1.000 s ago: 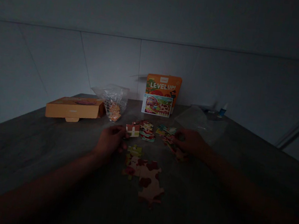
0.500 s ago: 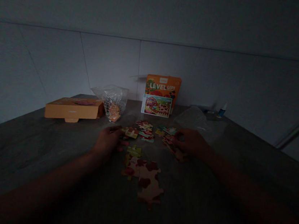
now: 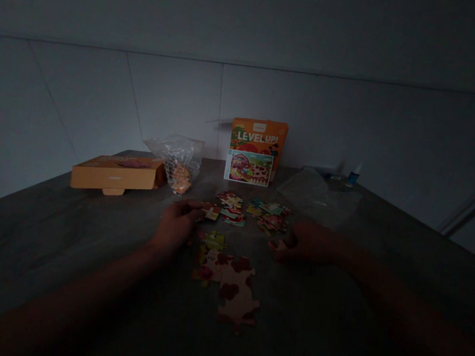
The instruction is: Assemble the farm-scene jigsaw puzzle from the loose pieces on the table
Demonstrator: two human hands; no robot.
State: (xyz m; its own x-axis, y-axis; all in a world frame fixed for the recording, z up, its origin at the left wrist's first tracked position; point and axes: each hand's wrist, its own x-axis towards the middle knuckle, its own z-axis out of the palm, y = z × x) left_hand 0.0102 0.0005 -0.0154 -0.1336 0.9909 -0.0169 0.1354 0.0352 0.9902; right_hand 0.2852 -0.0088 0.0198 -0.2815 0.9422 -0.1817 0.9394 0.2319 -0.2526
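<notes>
In the dim head view, my left hand (image 3: 176,222) is closed at the left of the loose pieces, its fingertips on a puzzle piece (image 3: 211,212). My right hand (image 3: 305,241) pinches another puzzle piece (image 3: 280,245), pale and partly covered by the fingers. Between and below the hands lies a joined section of puzzle (image 3: 238,288) with a brown-spotted cow's body. Connected to its upper left is the cow's head section (image 3: 210,261), with green at the top. Two heaps of loose pieces lie beyond, a left heap (image 3: 232,209) and a right heap (image 3: 271,217).
An orange "LEVEL UP!" box (image 3: 258,134) stands against the wall, with a farm picture card (image 3: 248,168) leaning before it. At left are an orange box lid (image 3: 114,174) and a clear bag of pieces (image 3: 182,165). Clear plastic (image 3: 311,190) and a small bottle (image 3: 354,175) lie rightward.
My right hand has drawn back from the right heap toward me, with a piece in its fingers. The left hand has shifted slightly, its piece lower and partly covered.
</notes>
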